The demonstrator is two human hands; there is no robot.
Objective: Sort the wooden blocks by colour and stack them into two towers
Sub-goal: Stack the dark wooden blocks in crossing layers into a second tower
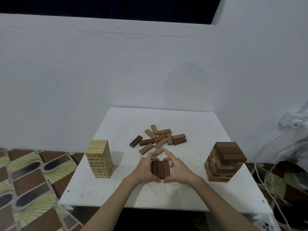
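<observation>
A white wall [133, 67] stands behind a small white table [116, 189]. The floor [33, 180] beside it has a brown and yellow pattern. Some white cords [273, 180] hang at the right.

In the head view, a pale tower [99, 158] stands on the left of the table. A brown tower [225, 161] stands on the right. A pile of loose blocks [158, 140] lies between them, nearer the wall.

Near the front, three dark blocks [160, 169] sit side by side, touching. The left hand [145, 169] and the right hand [179, 170] press them together from both sides. The fingers are curled around the ends and sides of the row, gripping it.

The blocks look hard, smooth and light. They will not bend or break. But three held as one can slip apart, so I think a firm squeeze on the two outer sides is best, keeping the row flat.

They are dark, so I think they go on top of the brown tower. That tower is tall and could tip if bumped.
</observation>
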